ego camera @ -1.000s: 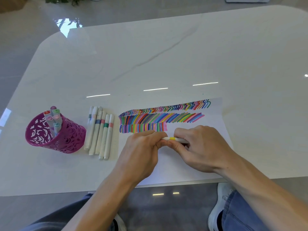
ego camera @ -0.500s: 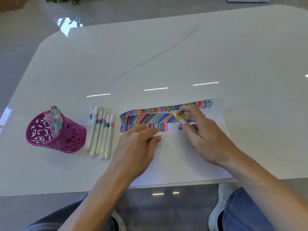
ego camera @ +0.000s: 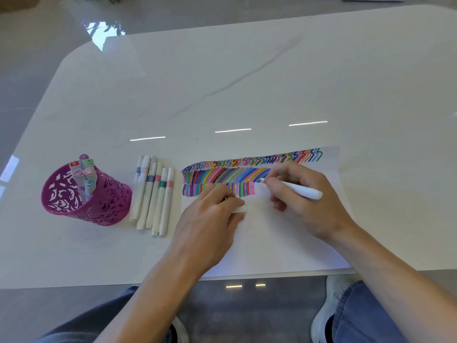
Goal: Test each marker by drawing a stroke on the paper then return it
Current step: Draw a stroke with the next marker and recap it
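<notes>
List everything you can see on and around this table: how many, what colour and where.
table: one, white with grey veins, fills the view
paper: one, white, front right of the table
strokes: three rows, many colours, top of the paper
cup: one, magenta, left on the table
markers in the cup: six, coloured caps, standing upright
loose markers: about six, white with coloured bands, lying between cup and paper
held marker: one, white with yellow tip, tip near the strokes
cap: one, white, in the left grip
shoes: two, white, floor below the table edge
left grip: one, on the paper, holding the cap
right grip: one, over the paper, holding the marker
</notes>
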